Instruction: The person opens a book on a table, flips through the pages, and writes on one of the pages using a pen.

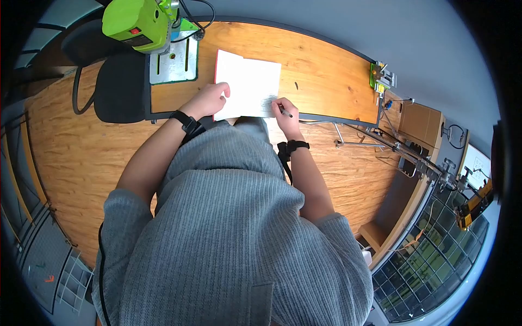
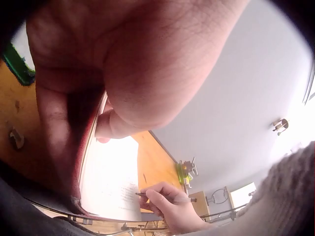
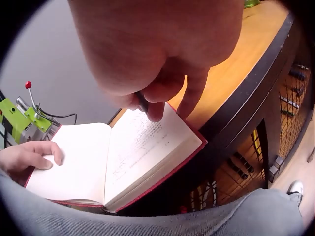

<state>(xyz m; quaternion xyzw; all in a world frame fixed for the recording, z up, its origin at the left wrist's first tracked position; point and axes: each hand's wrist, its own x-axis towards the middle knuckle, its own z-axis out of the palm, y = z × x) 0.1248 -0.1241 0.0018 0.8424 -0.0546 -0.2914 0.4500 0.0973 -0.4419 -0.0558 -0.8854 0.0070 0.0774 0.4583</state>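
A thick hardcover notebook (image 1: 251, 81) with a red cover lies open at the table's near edge. Its left page is blank, while the right page (image 3: 140, 142) bears lines of handwriting and a few sketched marks. My left hand (image 1: 208, 101) grips the notebook's left edge, thumb on the page side and fingers along the outside of the red cover (image 2: 83, 152). Over the lower right of the written page, my right hand (image 1: 289, 119) pinches a dark pen (image 2: 170, 198). The pen's tip meets the page beside the writing in the left wrist view.
A green drill press (image 1: 136, 24) with a slotted metal base (image 1: 179, 62) stands at the table's left end. Behind that end is a black chair (image 1: 122, 89). A small green-and-metal vise (image 1: 383, 77) sits at the right end of the wooden table (image 1: 326, 70). A small dark mark shows right of the notebook.
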